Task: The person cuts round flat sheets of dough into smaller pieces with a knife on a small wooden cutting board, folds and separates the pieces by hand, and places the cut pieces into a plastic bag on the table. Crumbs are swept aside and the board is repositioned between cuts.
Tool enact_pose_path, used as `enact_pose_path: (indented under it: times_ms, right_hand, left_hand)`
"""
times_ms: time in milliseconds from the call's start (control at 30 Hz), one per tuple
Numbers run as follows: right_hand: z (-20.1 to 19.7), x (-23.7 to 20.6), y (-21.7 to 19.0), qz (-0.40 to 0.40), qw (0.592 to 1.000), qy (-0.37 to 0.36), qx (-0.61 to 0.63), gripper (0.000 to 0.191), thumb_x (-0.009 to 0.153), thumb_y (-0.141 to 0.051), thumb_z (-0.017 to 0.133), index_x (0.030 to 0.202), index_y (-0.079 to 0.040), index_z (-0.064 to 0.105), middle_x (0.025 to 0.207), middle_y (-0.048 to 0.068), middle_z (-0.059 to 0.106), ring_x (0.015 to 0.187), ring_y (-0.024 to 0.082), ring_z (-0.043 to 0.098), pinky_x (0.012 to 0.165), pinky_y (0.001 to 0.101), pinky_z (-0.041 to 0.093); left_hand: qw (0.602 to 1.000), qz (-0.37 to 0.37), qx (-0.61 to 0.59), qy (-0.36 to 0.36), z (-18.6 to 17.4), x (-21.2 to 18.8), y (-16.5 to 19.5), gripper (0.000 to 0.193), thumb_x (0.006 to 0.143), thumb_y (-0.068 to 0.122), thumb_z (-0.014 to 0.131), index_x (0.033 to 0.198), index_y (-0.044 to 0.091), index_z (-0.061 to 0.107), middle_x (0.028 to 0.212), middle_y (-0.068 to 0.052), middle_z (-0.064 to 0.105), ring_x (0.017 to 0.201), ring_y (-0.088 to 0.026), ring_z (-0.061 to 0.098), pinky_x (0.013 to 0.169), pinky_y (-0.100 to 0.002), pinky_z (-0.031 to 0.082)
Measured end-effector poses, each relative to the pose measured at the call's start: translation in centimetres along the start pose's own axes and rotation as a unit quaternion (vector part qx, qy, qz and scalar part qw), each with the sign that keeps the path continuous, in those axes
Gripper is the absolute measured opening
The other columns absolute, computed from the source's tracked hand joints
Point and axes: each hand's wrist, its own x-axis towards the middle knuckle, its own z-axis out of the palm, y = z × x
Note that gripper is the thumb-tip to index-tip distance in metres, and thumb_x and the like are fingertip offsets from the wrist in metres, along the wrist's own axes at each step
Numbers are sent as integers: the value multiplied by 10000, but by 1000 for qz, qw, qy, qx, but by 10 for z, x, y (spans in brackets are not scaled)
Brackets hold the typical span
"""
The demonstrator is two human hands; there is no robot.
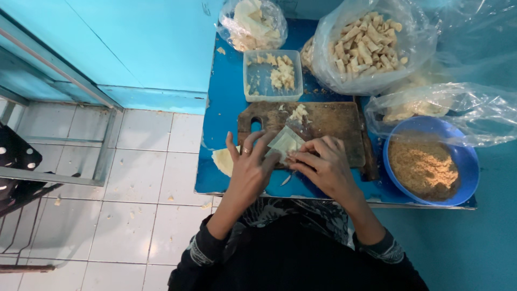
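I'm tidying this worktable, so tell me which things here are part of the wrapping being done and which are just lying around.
In use:
left hand and right hand, folding the wrapper sheet
wooden cutting board
clear tub of filling
bag of finished rolls
blue bowl of crumbs

Lying about:
spotted black item on the floor
metal frame

Worn matt wooden board (328,126), glossy blue plastic bowl (468,161), clear crinkled plastic bags (409,48), smooth painted tabletop (226,102).

Hands: left hand (249,167) and right hand (323,164) together pinched a pale wrapper (285,142).
Under them: wooden cutting board (328,121) on blue table (226,102).
Right: blue bowl (469,167) of brown crumbs (423,167).
Behind: clear tub (272,75); bag of rolls (366,43).
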Motion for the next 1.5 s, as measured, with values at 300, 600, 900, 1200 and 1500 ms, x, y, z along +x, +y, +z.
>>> enact_pose_path:
  times_ms: [300,600,900,1200,1500]
  right_hand:
    - [-2,8,-2,-27,999,-11,-22,346,752,-371,863,944,-106,752,994,36,595,1008,252,564,958,518,382]
    - [-5,34,18,22,996,-67,47,130,793,-216,836,830,-106,778,893,28,618,912,242,587,842,446,435]
    - [6,40,28,163,962,-108,189,165,781,-230,846,861,-105,775,817,19,722,808,175,668,734,369,515]
    - [-1,26,11,-16,999,-23,29,115,887,-187,762,992,-144,778,998,-22,718,985,181,618,994,474,340]
    - [7,24,8,90,995,11,39,127,776,-244,840,853,-153,796,962,14,587,955,233,563,842,455,378]
  left_hand:
    - [991,111,43,-67,-7,21,-11,101,845,165,668,862,66,662,1459,-124,535,1411,-325,459,1169,-757,139]
    - [995,70,-25,-64,-2,26,-15,138,887,192,720,953,73,692,1427,-121,524,1358,-341,431,1161,-736,117]
    - [984,-80,-155,-32,10,26,-14,148,758,159,814,832,92,706,1293,-86,594,1255,-331,469,1081,-581,242]
    - [992,-36,-122,-13,11,26,-14,177,802,143,810,953,79,744,1272,-65,599,1255,-304,481,1063,-579,238]
    - [996,1,-92,2,6,26,-10,100,787,158,776,849,119,707,1298,-106,592,1262,-357,478,1097,-686,190]
